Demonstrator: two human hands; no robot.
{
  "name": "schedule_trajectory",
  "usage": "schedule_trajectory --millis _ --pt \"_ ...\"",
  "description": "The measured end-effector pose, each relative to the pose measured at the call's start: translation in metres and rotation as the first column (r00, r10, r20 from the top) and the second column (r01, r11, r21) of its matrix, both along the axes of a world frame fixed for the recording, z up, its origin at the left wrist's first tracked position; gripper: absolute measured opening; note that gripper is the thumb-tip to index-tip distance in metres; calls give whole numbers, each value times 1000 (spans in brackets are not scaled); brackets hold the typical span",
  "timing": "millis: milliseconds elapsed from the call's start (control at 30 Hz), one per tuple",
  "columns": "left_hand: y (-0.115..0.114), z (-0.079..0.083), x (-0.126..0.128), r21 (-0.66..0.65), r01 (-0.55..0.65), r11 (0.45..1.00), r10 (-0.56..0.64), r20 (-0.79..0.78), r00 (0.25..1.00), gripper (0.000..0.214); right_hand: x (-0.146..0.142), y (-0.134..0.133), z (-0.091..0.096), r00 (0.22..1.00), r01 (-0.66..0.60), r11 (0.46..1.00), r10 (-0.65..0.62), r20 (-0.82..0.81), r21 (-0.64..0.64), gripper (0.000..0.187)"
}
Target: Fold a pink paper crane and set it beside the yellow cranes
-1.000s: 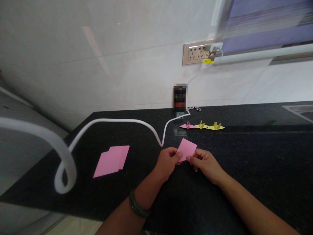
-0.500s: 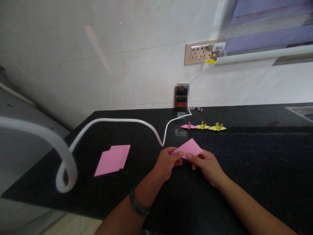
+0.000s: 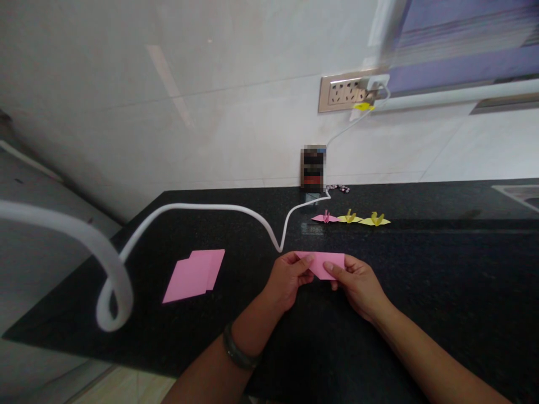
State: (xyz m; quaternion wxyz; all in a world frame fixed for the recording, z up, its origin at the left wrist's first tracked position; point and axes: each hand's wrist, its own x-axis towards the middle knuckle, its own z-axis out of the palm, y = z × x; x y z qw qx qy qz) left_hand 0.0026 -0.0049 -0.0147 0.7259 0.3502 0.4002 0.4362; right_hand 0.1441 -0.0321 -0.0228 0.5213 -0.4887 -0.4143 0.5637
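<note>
A pink sheet of paper (image 3: 324, 264), folded over into a triangle, is held low over the black counter (image 3: 442, 280). My left hand (image 3: 288, 278) pinches its left corner between thumb and fingers. My right hand (image 3: 357, 280) pinches its right side, thumb on top. A dark bracelet (image 3: 236, 353) sits on my left wrist.
Two overlapping pink sheets (image 3: 194, 275) lie to the left. One pink and two yellow folded cranes (image 3: 350, 217) stand in a row further back. A white cable (image 3: 202, 209) loops across the counter to a phone (image 3: 313, 168) against the wall, below a socket strip (image 3: 349, 92). A sink edge (image 3: 520, 193) is far right.
The pink sheet stood up as a flat square a second ago; both hands have tipped it down and folded it corner to corner into a triangle close to the counter.
</note>
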Motion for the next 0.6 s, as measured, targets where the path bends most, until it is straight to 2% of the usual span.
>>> schedule_trajectory --millis 167,233,300,400,467,600 --pt "-1 1 1 146 -61 987 78 -119 990 51 -2 -1 2 999 -13 1000 12 -42 -15 25" --pt "-1 0 1 212 -44 976 80 -162 983 56 -1 -2 2 995 -17 999 14 -96 -31 28" --pt "-1 -3 0 273 2 962 59 -213 975 52 0 -2 2 990 -9 999 3 -140 -41 35" --pt "-1 -5 0 345 79 935 41 -327 944 28 1 -1 1 990 21 999 -27 -140 -40 42" --pt "-2 -5 0 371 131 919 32 -400 916 18 2 0 0 991 35 998 -40 -127 -46 35" --pt "-3 -1 1 403 190 895 18 -459 888 20 4 2 -1 993 35 996 -43 -110 -77 20"
